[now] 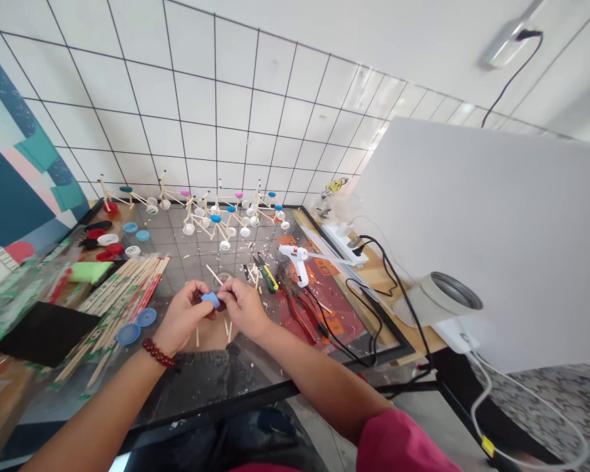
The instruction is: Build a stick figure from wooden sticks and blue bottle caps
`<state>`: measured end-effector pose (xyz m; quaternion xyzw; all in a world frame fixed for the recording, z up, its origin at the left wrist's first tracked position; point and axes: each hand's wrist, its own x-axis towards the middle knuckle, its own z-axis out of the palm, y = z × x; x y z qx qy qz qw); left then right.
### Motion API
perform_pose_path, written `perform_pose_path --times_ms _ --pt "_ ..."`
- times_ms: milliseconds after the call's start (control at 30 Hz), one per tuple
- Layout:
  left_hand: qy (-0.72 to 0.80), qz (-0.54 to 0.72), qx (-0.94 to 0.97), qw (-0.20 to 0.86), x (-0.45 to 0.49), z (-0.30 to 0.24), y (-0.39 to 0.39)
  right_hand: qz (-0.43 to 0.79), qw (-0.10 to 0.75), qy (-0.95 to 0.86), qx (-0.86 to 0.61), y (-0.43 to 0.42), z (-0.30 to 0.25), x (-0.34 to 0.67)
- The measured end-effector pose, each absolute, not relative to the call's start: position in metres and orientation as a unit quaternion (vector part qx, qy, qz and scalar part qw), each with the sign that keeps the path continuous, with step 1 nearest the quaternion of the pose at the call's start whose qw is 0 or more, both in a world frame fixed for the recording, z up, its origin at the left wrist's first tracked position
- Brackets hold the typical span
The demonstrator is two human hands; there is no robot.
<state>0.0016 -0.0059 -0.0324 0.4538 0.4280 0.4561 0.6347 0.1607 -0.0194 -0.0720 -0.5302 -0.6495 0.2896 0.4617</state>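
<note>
My left hand [185, 313], with a red bead bracelet [158, 354] on the wrist, pinches a small blue cap-like piece [210, 299]. The fingertips of my right hand [246, 307] are closed at that piece's right side, partly hiding it. Below both hands, thin wooden sticks [228, 330] lie over a brown patch on the worktop. Two blue bottle caps [128, 334] rest left of my left hand. Beyond my right hand are a green-and-yellow utility knife [267, 274], red-handled pliers [299, 313] and a white glue gun [297, 261].
Several stick-and-cap figures [216, 219] stand along the back by the tiled wall. Bundled wooden chopsticks [120, 292], a black sheet [48, 333] and loose caps [112, 250] occupy the left. Black cables [373, 328] and a power strip [345, 246] line the right.
</note>
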Motion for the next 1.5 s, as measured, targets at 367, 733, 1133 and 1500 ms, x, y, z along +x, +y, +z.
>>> perform_pose_path --times_ms 367,733,1133,1500 --pt "0.364 0.422 0.437 0.706 -0.002 -0.031 -0.006 0.313 0.455 -0.668 -0.498 -0.022 -0.074 0.164" --pt "0.358 0.433 0.460 0.688 -0.002 -0.033 -0.006 0.254 0.432 -0.697 -0.514 -0.024 -0.068 0.163" --pt "0.371 0.447 0.431 0.690 0.002 -0.030 -0.010 0.235 0.431 -0.698 -0.521 -0.023 -0.068 0.158" --pt "0.406 0.417 0.443 0.682 0.004 -0.032 -0.009 0.311 0.440 -0.661 -0.522 -0.017 -0.073 0.161"
